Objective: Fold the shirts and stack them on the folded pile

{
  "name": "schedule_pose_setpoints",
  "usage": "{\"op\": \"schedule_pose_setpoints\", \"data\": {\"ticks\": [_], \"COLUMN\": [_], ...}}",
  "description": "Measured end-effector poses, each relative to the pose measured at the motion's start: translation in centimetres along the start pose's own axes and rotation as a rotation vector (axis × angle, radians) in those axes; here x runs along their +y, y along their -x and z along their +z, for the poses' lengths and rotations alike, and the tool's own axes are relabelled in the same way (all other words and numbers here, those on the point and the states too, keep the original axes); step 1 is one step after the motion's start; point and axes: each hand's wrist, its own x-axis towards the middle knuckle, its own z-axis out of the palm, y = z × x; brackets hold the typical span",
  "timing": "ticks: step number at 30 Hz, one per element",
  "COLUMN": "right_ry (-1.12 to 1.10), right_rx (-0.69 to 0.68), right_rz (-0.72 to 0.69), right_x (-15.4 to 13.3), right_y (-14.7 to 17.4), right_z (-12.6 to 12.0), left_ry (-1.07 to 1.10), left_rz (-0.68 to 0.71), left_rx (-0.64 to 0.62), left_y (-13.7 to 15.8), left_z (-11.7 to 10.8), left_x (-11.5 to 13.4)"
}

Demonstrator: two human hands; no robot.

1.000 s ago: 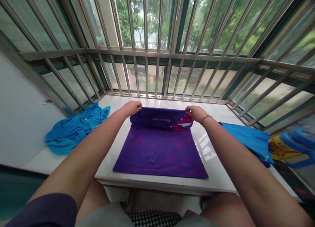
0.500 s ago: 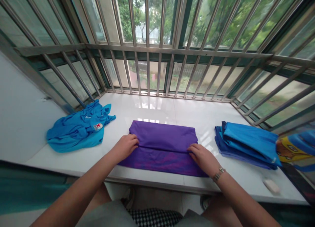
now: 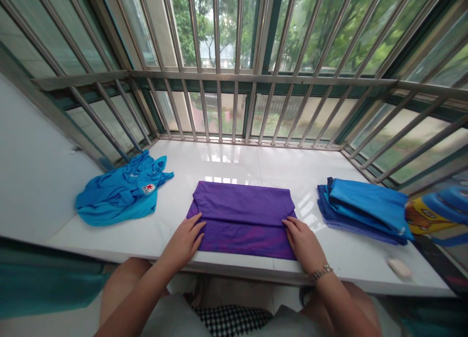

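Two hands lie at opposite ends of a folded purple garment (image 3: 243,203), which sits flat on the white ledge (image 3: 300,164), near its front edge. Its long axis runs crosswise, from the left hand (image 3: 187,240) to the right hand (image 3: 303,244). The upper layer's near edge follows the same line, and each hand's fingertips touch one end of it, so neither is clearly nearer. Most of that layer extends beyond the fingers, towards the window bars (image 3: 237,110); a narrower strip of the lower layer shows on the person's side.

Both hands are loosely open, fingers slightly bent and resting on the cloth, not closed around it (the right wrist wears a bracelet (image 3: 321,272)).

The fingers hide both ends of that edge, and the layers inside the fold are out of sight. At far right, beyond the folded blue clothes (image 3: 369,203), a yellow-and-blue container (image 3: 426,214) is blurred and cut off.
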Motion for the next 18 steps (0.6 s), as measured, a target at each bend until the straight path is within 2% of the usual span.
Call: {"op": "schedule_pose_setpoints", "data": {"ticks": [5,9,13,15,18], "right_ry": [-0.043,0.041,0.083,0.061,-0.020], "right_rx": [0.017,-0.087,-0.166,-0.182,-0.178], "right_rz": [-0.006,-0.147,-0.273,-0.282,-0.198], "right_x": [-0.2,0.1,1.8,3.1,4.4], "right_y": [4.1,8.7,12.2,13.2,13.4], "right_z": [0.1,-0.9,-2.5,-3.2,-4.3], "left_ry": [-0.033,-0.051,-0.060,-0.060,-0.046], "left_rz": [0.056,0.152,0.166,0.155,0.149], "left_rx": [-0.045,-0.100,-0.096,-0.074,-0.040], "left_y": [3.0,6.6,9.8,10.7,10.8], "left_z": [-0.6,-1.7,-2.9,-3.7,-5.1], "left_x": [0.3,-0.4,-2.8,-3.6,-3.6]}}
